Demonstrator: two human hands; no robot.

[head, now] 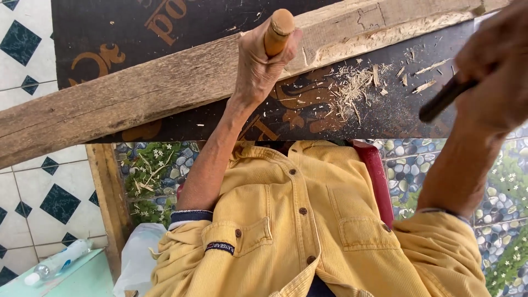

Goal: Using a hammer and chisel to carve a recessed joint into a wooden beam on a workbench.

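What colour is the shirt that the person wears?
The shirt is mustard yellow corduroy with brown buttons, seen in the head view.

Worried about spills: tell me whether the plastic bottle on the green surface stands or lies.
Lying on its side. The plastic bottle stretches lengthwise along the pale green surface, cap end toward the picture's lower left corner.

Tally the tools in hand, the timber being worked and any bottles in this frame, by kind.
Wooden tool handle, gripped in the left hand: 1
Dark tool, gripped in the right hand: 1
Wooden beam: 1
Plastic bottle: 1
Total: 4
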